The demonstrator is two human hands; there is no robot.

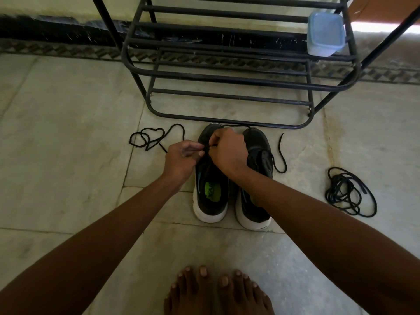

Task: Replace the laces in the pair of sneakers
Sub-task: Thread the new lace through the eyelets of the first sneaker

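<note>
Two black sneakers with white soles stand side by side on the floor, toes away from me: the left sneaker [210,192] and the right sneaker [255,201]. Both hands meet over the left sneaker's eyelets. My left hand [181,159] pinches a black lace [156,137] whose loose length trails off to the left. My right hand [227,151] grips the same lace at the eyelets. A second lace end [280,155] curls out from the right sneaker. Lying apart at the right is a loose tangled pile of black laces [347,194].
A black metal shoe rack [227,80] stands directly behind the sneakers, with a pale blue plastic container [325,35] on one shelf. My bare feet [218,292] rest on the stone tile floor [68,133] in front of the sneakers. A dark skirting runs along the wall.
</note>
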